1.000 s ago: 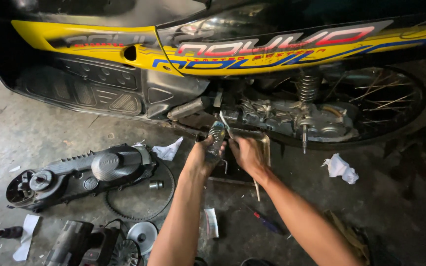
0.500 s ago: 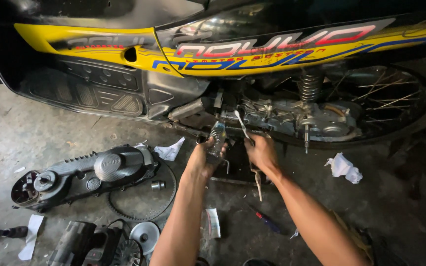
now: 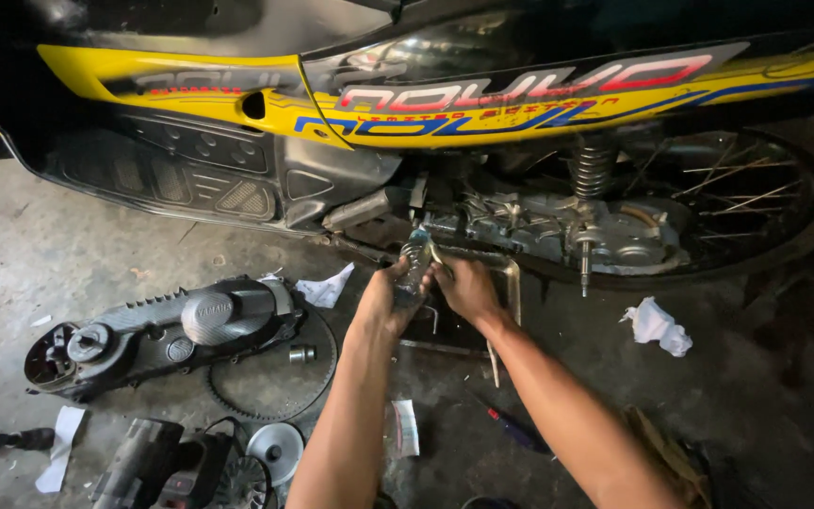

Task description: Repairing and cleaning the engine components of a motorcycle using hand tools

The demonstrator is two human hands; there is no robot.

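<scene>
My left hand [image 3: 383, 303] grips a small round metal part [image 3: 414, 264], holding it up just below the motorcycle's open engine case [image 3: 558, 231]. My right hand [image 3: 465, 287] is closed around a thin metal tool [image 3: 434, 250] whose tip rests against the top of that part. The two hands nearly touch. Most of the tool is hidden by my fingers. Above them runs the yellow side panel [image 3: 407, 118] of the motorcycle.
On the concrete floor at left lie a grey engine cover [image 3: 171, 325], a toothed drive belt [image 3: 317, 377], a small metal sleeve [image 3: 301, 354] and a pulley disc [image 3: 275, 443]. A screwdriver [image 3: 515, 429] lies under my right forearm. A white rag [image 3: 657, 325] sits by the rear wheel [image 3: 746, 203].
My right hand swung the tool out to the right and up, then brought it back against the part. My left hand kept its grip on the part.
</scene>
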